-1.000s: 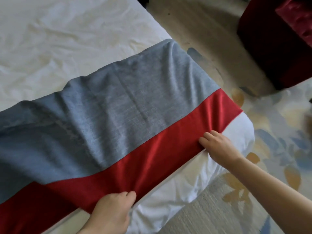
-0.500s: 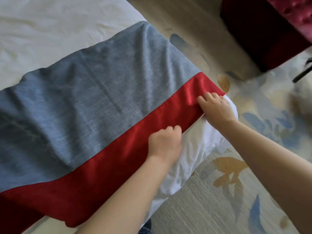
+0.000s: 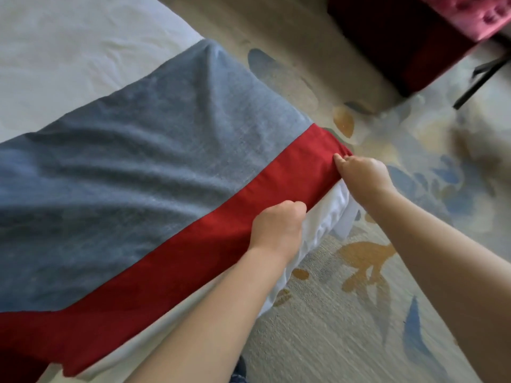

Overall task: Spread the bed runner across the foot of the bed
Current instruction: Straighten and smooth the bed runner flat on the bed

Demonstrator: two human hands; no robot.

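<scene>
A grey woven bed runner with a broad red satin border [image 3: 154, 172] lies rumpled across the foot of a bed with a white sheet [image 3: 69, 51], its red edge along the bed's near side. The left hand [image 3: 276, 225] grips that red edge with curled fingers partway along. The right hand [image 3: 359, 172] pinches the border's corner at the bed's end. Below spreads a pale carpet with blue and ochre leaf shapes [image 3: 359, 313], and a dark red tufted ottoman [image 3: 409, 42] stands well apart.

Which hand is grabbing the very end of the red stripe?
The right hand, pinching the red stripe at its very end. The left hand grips the same edge farther along, toward the middle.
</scene>
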